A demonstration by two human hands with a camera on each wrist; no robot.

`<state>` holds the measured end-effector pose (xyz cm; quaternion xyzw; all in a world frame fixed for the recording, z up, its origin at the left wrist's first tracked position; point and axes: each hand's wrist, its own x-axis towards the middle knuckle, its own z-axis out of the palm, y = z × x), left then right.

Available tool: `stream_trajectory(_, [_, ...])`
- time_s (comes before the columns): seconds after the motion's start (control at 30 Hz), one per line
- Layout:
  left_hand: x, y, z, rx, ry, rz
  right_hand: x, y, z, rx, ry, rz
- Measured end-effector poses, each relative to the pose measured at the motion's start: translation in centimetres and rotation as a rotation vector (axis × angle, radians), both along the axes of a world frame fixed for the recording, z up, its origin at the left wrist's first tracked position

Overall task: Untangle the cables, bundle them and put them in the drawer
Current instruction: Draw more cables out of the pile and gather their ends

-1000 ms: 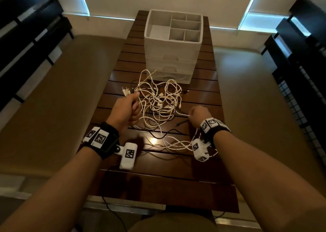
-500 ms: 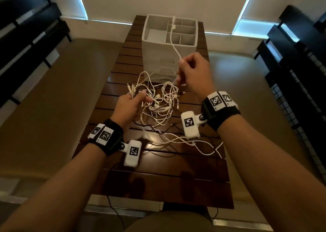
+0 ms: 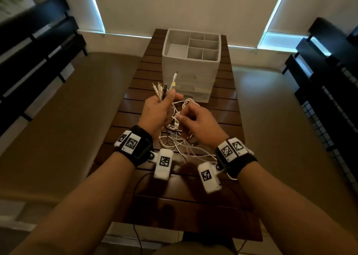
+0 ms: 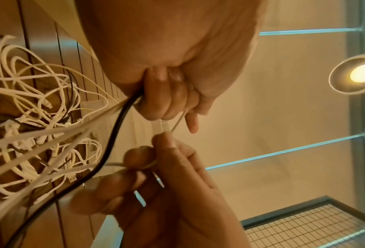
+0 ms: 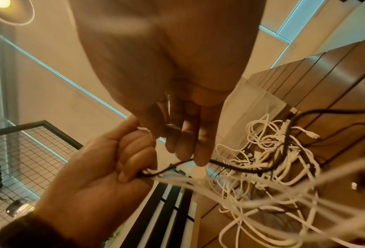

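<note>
My left hand [image 3: 157, 112] fists a sheaf of cable ends [image 3: 161, 90], plugs up. My right hand [image 3: 195, 122], just beside it, pinches one white strand [image 4: 178, 121]. The tangle [image 3: 180, 138] hangs below both hands; drawer unit [image 3: 190, 68] beyond.

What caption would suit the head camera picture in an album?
Left hand grips gathered cable ends while the right hand picks at tangled cables before a white drawer organiser.

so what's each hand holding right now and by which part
The left hand grips a bunch of cables just below their plug ends; the right hand pinches one white strand mid-length.
</note>
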<state>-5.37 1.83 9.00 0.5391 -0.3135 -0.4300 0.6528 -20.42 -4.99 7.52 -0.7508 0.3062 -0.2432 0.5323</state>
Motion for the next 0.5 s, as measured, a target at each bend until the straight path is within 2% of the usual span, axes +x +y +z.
stream_trajectory(0.17, [-0.3, -0.3, 0.4, -0.005, -0.043, 0.040, -0.3, 0.6, -0.5, 0.013, 0.017, 0.041])
stream_trajectory(0.5, [0.0, -0.6, -0.1, 0.024, -0.211, 0.111, -1.5, 0.7, -0.4, -0.204, 0.100, 0.085])
